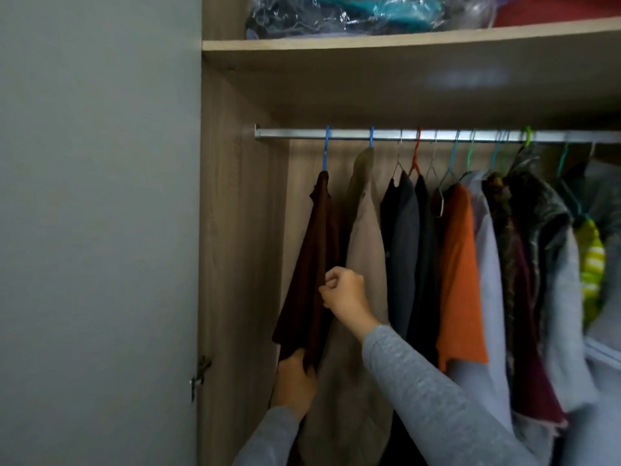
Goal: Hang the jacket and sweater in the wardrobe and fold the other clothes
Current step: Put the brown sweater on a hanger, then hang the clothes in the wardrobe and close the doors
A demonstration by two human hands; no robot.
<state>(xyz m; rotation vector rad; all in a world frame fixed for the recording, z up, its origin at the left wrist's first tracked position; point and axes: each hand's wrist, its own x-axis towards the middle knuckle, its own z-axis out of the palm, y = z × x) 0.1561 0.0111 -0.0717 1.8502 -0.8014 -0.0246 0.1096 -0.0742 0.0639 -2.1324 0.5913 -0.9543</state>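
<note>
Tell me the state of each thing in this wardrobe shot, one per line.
Wardrobe door, open.
Brown garment, hanging at the left end of the rail, held by both hands.
Beige jacket, hanging beside the brown garment.
Left hand, gripping the brown garment's lower hem.
Right hand, pinching its edge higher up.
Orange top, hanging further right.
Top shelf, carrying plastic-wrapped bundles.

I'm gripping the sweater [312, 264], matt cloth; the rail [437, 134] is gleaming, smooth metal; the wardrobe [235, 230] is showing matt wood.
</note>
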